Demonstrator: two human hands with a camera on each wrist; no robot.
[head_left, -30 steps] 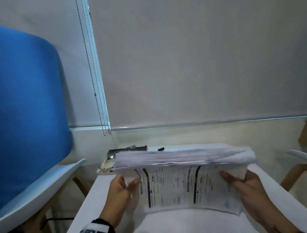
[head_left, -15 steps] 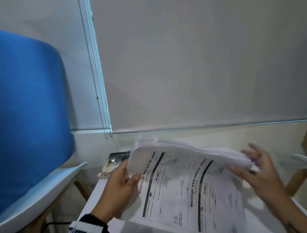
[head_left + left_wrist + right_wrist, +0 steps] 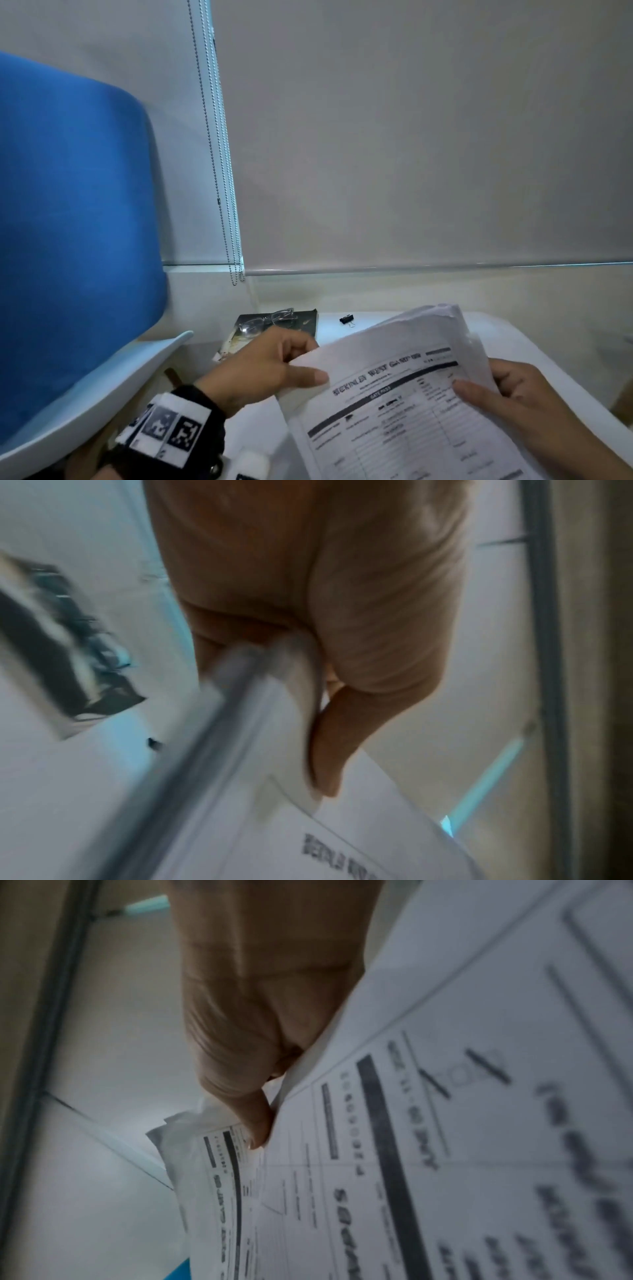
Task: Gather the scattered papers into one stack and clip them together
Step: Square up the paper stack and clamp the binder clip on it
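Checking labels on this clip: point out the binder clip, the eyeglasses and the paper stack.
binder clip [image 3: 346, 319], head view, on its black body.
eyeglasses [image 3: 265, 321], head view, on the bridge between lenses.
paper stack [image 3: 394, 404], head view, on the printed top sheet.

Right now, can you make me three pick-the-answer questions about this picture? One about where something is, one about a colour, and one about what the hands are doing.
1. Where are the glasses?
A. on the dark book
B. on the chair
C. on the papers

2. What colour is the chair back?
A. red
B. blue
C. green

3. What are the hands doing?
A. resting flat
B. holding the clip
C. holding the papers

Answers:
1 A, they lie on the dark book.
2 B, it is bright blue.
3 C, the left hand and right hand grip the paper stack; the black binder clip lies on the table.
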